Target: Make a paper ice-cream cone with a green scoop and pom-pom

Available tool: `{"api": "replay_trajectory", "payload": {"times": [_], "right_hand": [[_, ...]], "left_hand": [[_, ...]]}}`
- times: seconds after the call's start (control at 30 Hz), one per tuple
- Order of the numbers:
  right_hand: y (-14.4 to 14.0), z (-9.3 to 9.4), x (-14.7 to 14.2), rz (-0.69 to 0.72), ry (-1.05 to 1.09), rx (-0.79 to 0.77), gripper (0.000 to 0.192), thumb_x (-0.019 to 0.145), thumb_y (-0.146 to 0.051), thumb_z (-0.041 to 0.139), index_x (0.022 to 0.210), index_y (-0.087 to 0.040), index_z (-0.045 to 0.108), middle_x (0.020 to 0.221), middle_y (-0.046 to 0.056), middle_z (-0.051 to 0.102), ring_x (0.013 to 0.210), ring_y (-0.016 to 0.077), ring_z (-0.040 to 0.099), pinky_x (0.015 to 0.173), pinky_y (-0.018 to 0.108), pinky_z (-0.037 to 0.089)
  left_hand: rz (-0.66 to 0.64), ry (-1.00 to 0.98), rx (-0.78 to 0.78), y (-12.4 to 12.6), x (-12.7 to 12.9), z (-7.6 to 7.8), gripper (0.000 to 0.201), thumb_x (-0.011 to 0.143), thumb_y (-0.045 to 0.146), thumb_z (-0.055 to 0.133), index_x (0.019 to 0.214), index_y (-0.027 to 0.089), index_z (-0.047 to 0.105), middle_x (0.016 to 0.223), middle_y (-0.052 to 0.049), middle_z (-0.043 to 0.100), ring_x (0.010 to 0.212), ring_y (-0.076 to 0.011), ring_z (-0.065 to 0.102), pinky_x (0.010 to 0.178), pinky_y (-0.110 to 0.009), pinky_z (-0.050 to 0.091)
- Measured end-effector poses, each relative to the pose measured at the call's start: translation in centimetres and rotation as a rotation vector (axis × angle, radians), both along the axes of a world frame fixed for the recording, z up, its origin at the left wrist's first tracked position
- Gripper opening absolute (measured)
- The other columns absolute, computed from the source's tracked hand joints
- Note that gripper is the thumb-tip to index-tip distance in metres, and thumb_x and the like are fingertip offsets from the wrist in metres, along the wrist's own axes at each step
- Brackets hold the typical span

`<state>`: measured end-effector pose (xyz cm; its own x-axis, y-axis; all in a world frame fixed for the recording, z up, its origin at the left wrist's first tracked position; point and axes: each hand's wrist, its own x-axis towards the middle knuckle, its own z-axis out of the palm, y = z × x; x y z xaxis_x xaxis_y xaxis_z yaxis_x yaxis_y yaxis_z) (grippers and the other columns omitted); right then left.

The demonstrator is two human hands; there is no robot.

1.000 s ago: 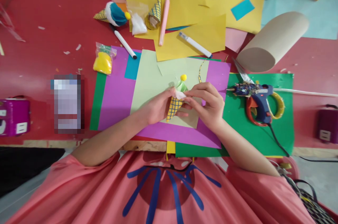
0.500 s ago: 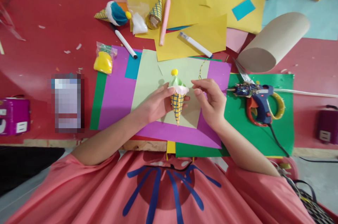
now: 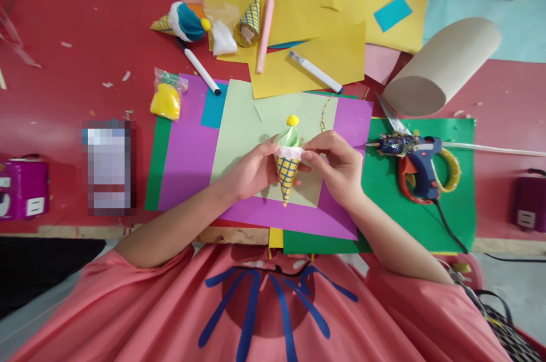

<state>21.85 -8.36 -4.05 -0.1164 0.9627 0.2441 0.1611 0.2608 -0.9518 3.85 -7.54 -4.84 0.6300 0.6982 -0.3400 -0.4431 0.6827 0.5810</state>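
A paper ice cream cone [image 3: 286, 171] stands point down between my hands, yellow with a blue grid, a white rim, a pale green swirl and a yellow ball on top. My left hand [image 3: 256, 171] grips it from the left, thumb on the white rim and fingers behind the cone. From the right, my right hand [image 3: 336, 165] pinches the rim's edge between thumb and forefinger. Under both hands lies a pale green sheet [image 3: 239, 117] on a purple sheet [image 3: 187, 151].
To the right a glue gun [image 3: 420, 163] rests on green paper, by a yellow tape roll [image 3: 451, 171] and a cardboard tube [image 3: 443, 66]. Behind are a blue-topped cone [image 3: 183, 21], another cone [image 3: 251, 17], markers [image 3: 315, 72] and a bag of yellow clay [image 3: 166, 100].
My right hand has moved left and now touches the cone's white rim. The cone has tilted slightly, its yellow ball shifting to the right.
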Motion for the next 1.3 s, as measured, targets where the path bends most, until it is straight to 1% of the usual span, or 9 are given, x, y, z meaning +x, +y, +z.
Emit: {"api": "replay_trajectory", "payload": {"times": [0.1,0.23,0.53,0.63,0.7,0.83,1.0,1.17,1.3], "right_hand": [[0.12,0.12,0.14,-0.013,0.002,0.008,0.009,0.087,-0.03,0.069,0.092,-0.023,0.07,0.076,-0.002,0.063,0.067,0.0105,0.055,0.063,0.027,0.046],[0.03,0.1,-0.02,0.0,-0.028,0.004,0.007,0.085,-0.027,0.071,0.086,-0.022,0.067,0.072,-0.003,0.062,0.066,0.0104,0.054,0.061,0.027,0.045],[0.12,-0.15,0.02,0.022,-0.025,-0.015,0.005,0.086,-0.024,0.069,0.088,-0.022,0.066,0.075,-0.002,0.059,0.066,0.0101,0.054,0.062,0.027,0.046],[-0.02,-0.14,0.09,0.029,-0.045,0.03,0.012,0.086,-0.025,0.069,0.098,-0.022,0.066,0.077,-0.002,0.059,0.066,0.0103,0.055,0.062,0.027,0.047],[-0.08,-0.02,0.11,0.036,-0.075,0.088,0.01,0.086,-0.023,0.069,0.096,-0.022,0.067,0.074,-0.002,0.059,0.065,0.0099,0.055,0.061,0.026,0.046],[-0.06,0.25,0.07,0.063,-0.105,0.165,0.004,0.086,-0.023,0.069,0.089,-0.021,0.068,0.073,-0.001,0.062,0.064,0.0101,0.054,0.061,0.026,0.046],[0.02,0.18,-0.04,0.102,-0.059,0.093,0.006,0.084,-0.022,0.072,0.086,-0.021,0.067,0.073,-0.003,0.064,0.062,0.0081,0.054,0.058,0.023,0.046],[0.05,0.22,-0.04,0.112,0.014,-0.041,0.006,0.087,-0.024,0.069,0.084,-0.021,0.064,0.071,-0.004,0.062,0.061,0.0077,0.055,0.058,0.023,0.046],[-0.15,-0.01,0.07,0.036,0.025,-0.065,0.008,0.089,-0.028,0.066,0.091,-0.022,0.061,0.075,-0.004,0.061,0.062,0.0081,0.054,0.059,0.024,0.046]], "left_hand": [[0.05,0.011,-0.018,-0.06,-0.06,-0.06,0.048,0.081,0.046,0.065,0.117,0.02,0.048,0.108,-0.009,0.069,0.103,-0.0288,0.069,0.081,-0.04,0.059],[0.062,0.031,-0.006,-0.36,-0.1,-0.17,0.05,0.08,0.047,0.071,0.115,0.019,0.048,0.11,-0.008,0.068,0.106,-0.028,0.069,0.087,-0.04,0.058],[0.073,0.071,0.006,-0.24,-0.03,0.15,0.051,0.081,0.043,0.063,0.127,0.024,0.048,0.108,-0.005,0.067,0.099,-0.0249,0.068,0.084,-0.04,0.056],[0.088,0.183,0.092,-0.43,-0.09,0.03,0.047,0.082,0.04,0.065,0.125,0.027,0.052,0.106,-0.002,0.066,0.094,-0.0182,0.066,0.079,-0.029,0.054],[0.119,0.26,0.189,-0.61,-0.17,-0.07,0.043,0.082,0.039,0.069,0.121,0.026,0.056,0.106,-0.001,0.064,0.093,-0.0137,0.064,0.079,-0.023,0.051],[0.142,0.304,0.293,-0.81,-0.3,-0.09,0.053,0.074,0.045,0.078,0.118,0.023,0.058,0.1,-0.001,0.064,0.087,-0.0117,0.061,0.075,-0.021,0.049],[0.136,0.235,0.232,-0.66,-0.21,0.07,0.054,0.069,0.04,0.082,0.115,0.024,0.058,0.097,0.0,0.063,0.08,-0.0092,0.061,0.068,-0.018,0.049],[0.072,0.028,0.059,-0.14,-0.01,0.5,0.046,0.081,0.05,0.062,0.117,0.024,0.053,0.094,-0.002,0.066,0.077,-0.0166,0.068,0.068,-0.03,0.057],[0.107,0.061,0.041,-0.07,0.05,0.69,0.043,0.086,0.043,0.059,0.123,0.024,0.05,0.094,-0.002,0.066,0.076,-0.0151,0.069,0.066,-0.028,0.059]]}}
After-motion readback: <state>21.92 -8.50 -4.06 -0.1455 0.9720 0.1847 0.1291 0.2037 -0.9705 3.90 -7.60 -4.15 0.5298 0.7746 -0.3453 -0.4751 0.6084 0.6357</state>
